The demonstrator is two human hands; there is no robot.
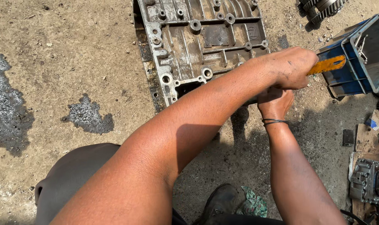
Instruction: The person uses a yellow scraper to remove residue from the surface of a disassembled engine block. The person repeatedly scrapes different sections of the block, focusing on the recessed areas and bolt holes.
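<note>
A grey cast metal housing cover [197, 37], greasy and ribbed with several bolt bosses, lies flat on the dirt ground at the top middle. My left hand [291, 66] reaches across it and is closed around a tool with an orange handle [327, 64] that sticks out to the right. My right hand [275, 102] sits just below the left one, at the lower right edge of the cover, fingers curled under and hidden by the left hand. What the right hand grips cannot be seen. A black band circles its wrist.
A blue metal box [360, 58] stands at the right. Gears [322, 8] lie at the top right, a gearbox part [370, 181] on cardboard at the lower right. Dark oil stains [89, 114] mark the ground at left. My knee [72, 179] and shoe [222, 202] are below.
</note>
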